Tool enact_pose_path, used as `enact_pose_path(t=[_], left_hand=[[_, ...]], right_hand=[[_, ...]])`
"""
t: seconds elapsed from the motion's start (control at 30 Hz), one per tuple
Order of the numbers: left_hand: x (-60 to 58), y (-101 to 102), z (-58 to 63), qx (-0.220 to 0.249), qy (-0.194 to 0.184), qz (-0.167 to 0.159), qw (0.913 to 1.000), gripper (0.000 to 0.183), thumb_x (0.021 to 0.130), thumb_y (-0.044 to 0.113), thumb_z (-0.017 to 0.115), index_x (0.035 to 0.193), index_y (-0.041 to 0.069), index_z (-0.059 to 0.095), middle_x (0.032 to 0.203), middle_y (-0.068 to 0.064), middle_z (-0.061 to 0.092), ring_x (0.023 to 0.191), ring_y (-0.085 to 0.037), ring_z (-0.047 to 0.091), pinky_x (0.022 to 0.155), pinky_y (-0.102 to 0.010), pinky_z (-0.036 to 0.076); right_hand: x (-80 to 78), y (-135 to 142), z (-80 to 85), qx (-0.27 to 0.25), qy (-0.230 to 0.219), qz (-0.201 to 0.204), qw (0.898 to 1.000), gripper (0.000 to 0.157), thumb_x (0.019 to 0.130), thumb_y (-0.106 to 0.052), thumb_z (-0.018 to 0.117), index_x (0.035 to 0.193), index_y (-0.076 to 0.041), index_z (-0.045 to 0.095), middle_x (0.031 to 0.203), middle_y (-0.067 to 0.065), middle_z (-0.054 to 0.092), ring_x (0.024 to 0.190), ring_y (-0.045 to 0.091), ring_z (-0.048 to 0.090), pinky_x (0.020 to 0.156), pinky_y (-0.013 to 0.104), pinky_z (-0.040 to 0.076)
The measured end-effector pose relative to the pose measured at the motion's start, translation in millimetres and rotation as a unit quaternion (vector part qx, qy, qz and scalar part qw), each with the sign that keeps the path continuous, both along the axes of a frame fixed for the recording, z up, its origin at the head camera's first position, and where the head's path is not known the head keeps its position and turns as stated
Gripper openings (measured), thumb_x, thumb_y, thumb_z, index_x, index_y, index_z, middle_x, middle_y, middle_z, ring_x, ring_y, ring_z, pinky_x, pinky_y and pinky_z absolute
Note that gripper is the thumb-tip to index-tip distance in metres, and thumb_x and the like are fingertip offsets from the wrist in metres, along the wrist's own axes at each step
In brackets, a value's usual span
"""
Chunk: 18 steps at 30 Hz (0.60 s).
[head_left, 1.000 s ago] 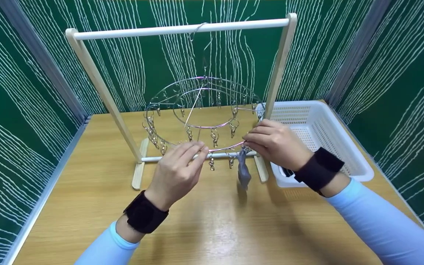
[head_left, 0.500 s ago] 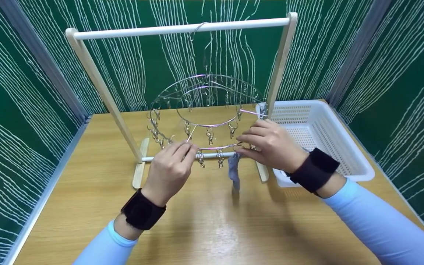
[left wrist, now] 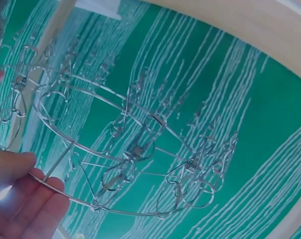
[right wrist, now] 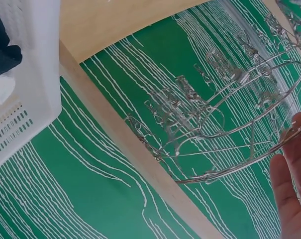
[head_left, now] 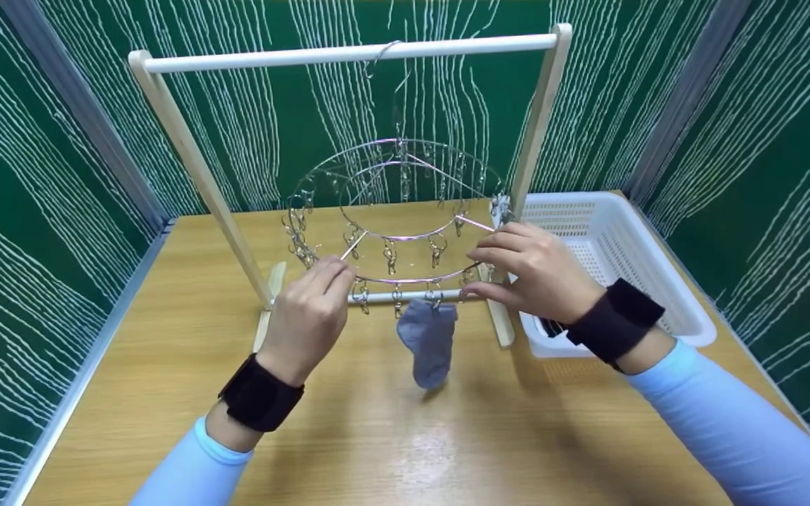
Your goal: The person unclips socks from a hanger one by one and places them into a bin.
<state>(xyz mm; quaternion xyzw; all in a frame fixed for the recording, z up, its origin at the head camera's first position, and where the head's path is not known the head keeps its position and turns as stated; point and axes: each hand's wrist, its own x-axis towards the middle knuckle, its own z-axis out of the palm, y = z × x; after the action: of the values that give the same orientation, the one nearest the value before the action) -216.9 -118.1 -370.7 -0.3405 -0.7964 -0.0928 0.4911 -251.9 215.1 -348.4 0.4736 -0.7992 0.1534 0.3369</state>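
Note:
A round metal clip hanger [head_left: 398, 281] with two rings hangs by its hook from the white bar of a wooden stand. From a front clip a grey-blue sock [head_left: 429, 344] hangs, broad side toward me in the head view. My left hand [head_left: 310, 309] pinches the outer ring at the front left; the left wrist view shows thumb and fingers [left wrist: 46, 209] on either side of the wire. At the front right, my right hand [head_left: 531, 270] touches the outer ring with its fingertips, fingers fairly straight and thumb apart. Metal clips [left wrist: 135, 152] dangle around both rings.
The wooden stand [head_left: 197, 165] rises from the table [head_left: 166, 400]. A white plastic basket [head_left: 658, 260] stands at the right, with dark cloth [right wrist: 3, 47] in it. A pale greyish piece [head_left: 500, 207] shows at the hanger's right side. Green, white-streaked panels surround the table.
The hanger has turned, carrying the sock leftward and swinging it from edge-on to broadside. My left hand has moved left with the ring; my right fingers and thumb have parted more.

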Motion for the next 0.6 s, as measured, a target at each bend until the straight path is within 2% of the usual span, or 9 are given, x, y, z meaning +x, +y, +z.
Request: enact_pose_path(t=[0.17, 0.37, 0.6], left_hand=[[-2.6, -4, 0.9, 0.018, -0.021, -0.002, 0.9996, 0.009, 0.091, -0.012, 0.076, 0.098, -0.008, 0.078, 0.098, -0.021, 0.081, 0.096, -0.034, 0.082, 0.089, -0.040, 0.067], [-2.6, -5, 0.4, 0.048, -0.050, 0.002, 0.9976, 0.009, 0.092, -0.011, 0.075, 0.099, -0.007, 0.079, 0.100, -0.020, 0.081, 0.098, -0.034, 0.082, 0.092, -0.041, 0.066], [8.1, 2, -2.3, 0.067, -0.070, 0.004, 0.9953, 0.022, 0.086, -0.011, 0.072, 0.107, -0.006, 0.079, 0.112, -0.022, 0.080, 0.110, -0.038, 0.078, 0.105, -0.052, 0.060]], right_hand=[[-0.6, -1, -2.0, 0.008, -0.001, -0.012, 1.000, 0.031, 0.086, -0.024, 0.093, 0.106, -0.002, 0.083, 0.099, 0.012, 0.082, 0.092, 0.032, 0.075, 0.084, 0.047, 0.063], [-2.4, -5, -4.1, -0.004, 0.012, 0.001, 1.000, 0.020, 0.086, -0.016, 0.092, 0.098, -0.003, 0.084, 0.091, 0.010, 0.082, 0.086, 0.030, 0.075, 0.078, 0.045, 0.061], [-0.4, -10, -5.1, -0.008, 0.019, 0.005, 1.000, 0.018, 0.084, -0.015, 0.093, 0.096, -0.004, 0.084, 0.088, 0.009, 0.082, 0.081, 0.028, 0.073, 0.073, 0.042, 0.061]])
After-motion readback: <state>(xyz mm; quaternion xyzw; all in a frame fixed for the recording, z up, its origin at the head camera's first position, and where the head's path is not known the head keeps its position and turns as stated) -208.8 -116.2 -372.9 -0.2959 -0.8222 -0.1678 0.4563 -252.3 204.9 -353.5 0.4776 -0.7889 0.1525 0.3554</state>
